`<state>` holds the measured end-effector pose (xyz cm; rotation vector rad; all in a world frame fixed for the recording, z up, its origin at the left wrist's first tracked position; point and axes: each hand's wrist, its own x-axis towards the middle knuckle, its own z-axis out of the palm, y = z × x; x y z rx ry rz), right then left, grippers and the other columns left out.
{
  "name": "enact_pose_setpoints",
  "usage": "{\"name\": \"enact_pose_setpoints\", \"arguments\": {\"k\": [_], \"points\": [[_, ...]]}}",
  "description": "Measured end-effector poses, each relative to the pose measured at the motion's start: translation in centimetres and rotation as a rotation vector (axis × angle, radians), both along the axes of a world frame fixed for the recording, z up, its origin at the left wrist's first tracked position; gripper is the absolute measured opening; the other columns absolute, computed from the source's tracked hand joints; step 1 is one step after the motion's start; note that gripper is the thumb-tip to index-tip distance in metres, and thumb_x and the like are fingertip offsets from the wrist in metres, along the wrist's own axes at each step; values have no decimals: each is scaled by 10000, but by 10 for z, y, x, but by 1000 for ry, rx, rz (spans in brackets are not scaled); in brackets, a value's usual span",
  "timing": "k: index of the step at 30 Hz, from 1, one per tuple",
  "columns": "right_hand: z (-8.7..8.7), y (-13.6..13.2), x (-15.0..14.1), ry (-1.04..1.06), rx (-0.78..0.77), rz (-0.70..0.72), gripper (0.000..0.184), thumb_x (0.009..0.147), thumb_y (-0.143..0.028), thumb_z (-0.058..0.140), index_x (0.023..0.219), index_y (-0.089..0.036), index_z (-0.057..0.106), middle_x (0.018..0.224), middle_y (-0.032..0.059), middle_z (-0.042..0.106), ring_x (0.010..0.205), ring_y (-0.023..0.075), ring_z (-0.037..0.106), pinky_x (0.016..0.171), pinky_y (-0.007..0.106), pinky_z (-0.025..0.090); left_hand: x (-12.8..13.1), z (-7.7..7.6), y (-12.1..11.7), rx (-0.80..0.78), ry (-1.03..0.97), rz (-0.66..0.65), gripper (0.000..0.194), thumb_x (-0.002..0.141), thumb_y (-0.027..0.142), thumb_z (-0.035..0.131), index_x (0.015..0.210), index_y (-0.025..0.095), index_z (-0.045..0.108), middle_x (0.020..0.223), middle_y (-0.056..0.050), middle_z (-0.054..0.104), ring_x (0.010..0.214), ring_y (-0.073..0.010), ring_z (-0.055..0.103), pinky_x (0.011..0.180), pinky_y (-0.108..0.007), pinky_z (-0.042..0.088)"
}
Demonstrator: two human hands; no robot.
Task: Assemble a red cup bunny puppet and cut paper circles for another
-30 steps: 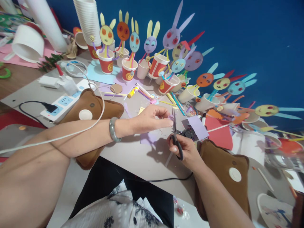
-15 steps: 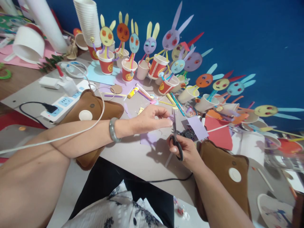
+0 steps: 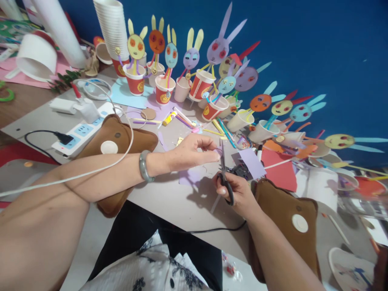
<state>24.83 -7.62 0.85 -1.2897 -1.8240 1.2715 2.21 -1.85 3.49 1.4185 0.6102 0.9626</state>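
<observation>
Black-handled scissors [image 3: 229, 190] are in my right hand [image 3: 241, 196], its fingers wrapped through the handle loops and the blades pointing up. My left hand [image 3: 194, 153], closed in a pinch, holds a small piece of purple paper [image 3: 218, 151] right beside the blades. Most of that piece is hidden by my fingertips. Below my left hand a purple paper sheet [image 3: 189, 176] lies on the table [image 3: 178, 206]. Another purple card [image 3: 252, 163] rests just beyond my right hand, over some dark object.
Paper cups [image 3: 135, 83] with rabbit-faced figures line the back by a blue wall. Brown cushions [image 3: 285, 226] lie on both sides. A white cable [image 3: 91, 173] crosses my left arm, near a power strip [image 3: 80, 131]. Red paper [image 3: 279, 167] lies right, and pens [image 3: 183, 117] behind my left hand.
</observation>
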Motion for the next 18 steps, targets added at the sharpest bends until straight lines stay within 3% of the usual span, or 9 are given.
{"name": "enact_pose_setpoints", "arguments": {"k": [18], "points": [[-2, -1, 1, -3, 8, 2, 672, 739, -833, 737, 625, -205, 530, 615, -20, 503, 584, 129, 398, 568, 295, 306, 0, 2, -1, -36, 0, 4, 192, 797, 272, 701, 696, 165, 578, 675, 38, 517, 678, -96, 456, 712, -254, 423]]}}
